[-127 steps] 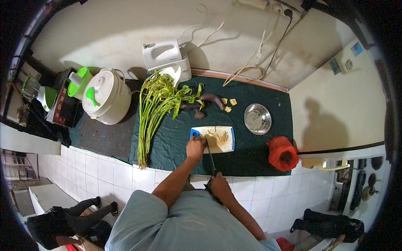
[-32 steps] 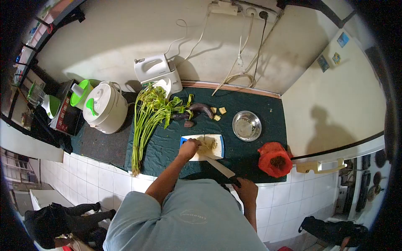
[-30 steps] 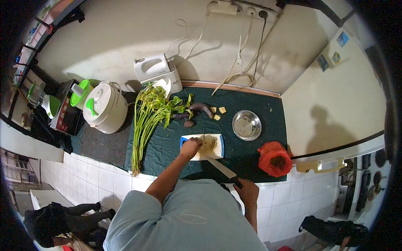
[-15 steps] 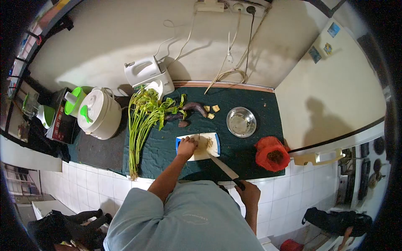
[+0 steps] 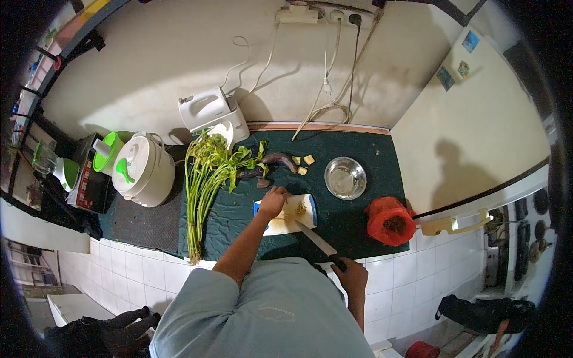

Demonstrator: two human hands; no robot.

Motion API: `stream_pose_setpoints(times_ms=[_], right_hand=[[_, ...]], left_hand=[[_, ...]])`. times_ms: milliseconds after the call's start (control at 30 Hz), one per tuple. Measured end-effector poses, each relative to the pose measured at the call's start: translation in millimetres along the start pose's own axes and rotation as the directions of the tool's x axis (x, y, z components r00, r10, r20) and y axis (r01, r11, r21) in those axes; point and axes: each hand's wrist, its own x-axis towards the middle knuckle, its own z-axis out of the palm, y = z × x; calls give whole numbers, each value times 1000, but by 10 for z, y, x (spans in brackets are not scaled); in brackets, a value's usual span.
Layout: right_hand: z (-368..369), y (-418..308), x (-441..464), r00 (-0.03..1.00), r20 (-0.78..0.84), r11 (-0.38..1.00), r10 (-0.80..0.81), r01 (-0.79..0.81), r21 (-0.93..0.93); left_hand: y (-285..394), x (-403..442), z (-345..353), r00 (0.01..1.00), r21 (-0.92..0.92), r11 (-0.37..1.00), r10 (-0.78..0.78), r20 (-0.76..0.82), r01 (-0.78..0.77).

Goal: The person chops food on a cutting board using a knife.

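Observation:
A kitchen knife [image 5: 318, 240] is gripped by its black handle in my right hand [image 5: 352, 275], off the counter's front edge. Its blade slants up-left, with the tip at the cutting board's near right part. The white cutting board [image 5: 277, 228] has blue ends and carries a small heap of finely chopped pale bits [image 5: 301, 209]. Over the board's far left part is my left hand [image 5: 274, 201], fingers bent and close together; whatever they hold is hidden. Just beyond lie a dark purple eggplant [image 5: 278, 159], a small dark piece [image 5: 264, 182] and several pale cut chunks [image 5: 302, 170].
Long-stemmed leafy greens [image 5: 206, 191] lie left of the board. A steel bowl [image 5: 345, 179] and a red bag [image 5: 391, 222] stand to the right. Farther left are a rice cooker [image 5: 143, 170] and a hand mixer [image 5: 206, 107]. Cables [image 5: 325, 107] hang down the wall.
My left hand has moved slightly up and right, toward the board's far edge. The knife stays in my right hand at nearly the same slant. The whole view has shifted a little.

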Motion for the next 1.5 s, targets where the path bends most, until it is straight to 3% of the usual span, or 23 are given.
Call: stream_pose_setpoints(times_ms=[133,200,300,433,500,600,667,900,1000,1100,1200,1367,1433,1500], right_hand=[[80,-11,19,999,22,999,-36,35,15],[186,18,43,997,78,999,-25,26,-22],[367,41,48,990,140,999,-5,11,-46],[562,69,37,976,214,999,-43,42,8],[612,88,39,978,206,999,-39,36,22],[745,161,95,972,230,998,-41,30,49],[765,168,127,996,89,999,-31,28,25],[663,227,216,994,103,990,-42,28,136],[675,281,221,989,1,950,-145,138,280],[556,224,290,981,111,974,-160,138,180],[582,237,359,963,206,980,-174,149,132],[601,270,482,954,244,980,-174,143,140],[551,275,492,957,220,977,-189,162,135],[502,295,499,960,197,976,-198,175,129]], left_hand=[[-44,84,-2,992,-14,1000,-17,124,19],[-29,87,-58,945,-23,985,-156,286,169],[-46,34,-51,971,53,993,-111,211,102],[42,-51,-90,990,17,997,-72,118,70],[255,-110,-203,960,-220,934,-265,95,280],[409,-193,-138,925,-371,847,-345,160,380],[477,-267,-126,933,-377,853,-323,157,359],[568,-231,-113,955,-321,901,-260,140,293],[564,-176,-89,956,-272,916,-279,96,295],[517,-194,-101,933,-319,879,-356,53,353],[383,-272,-126,863,-423,810,-493,-114,407],[349,-443,-183,842,-407,778,-538,-42,478],[472,-483,-206,826,-492,705,-560,56,511],[521,-473,-193,839,-449,734,-539,73,510]])
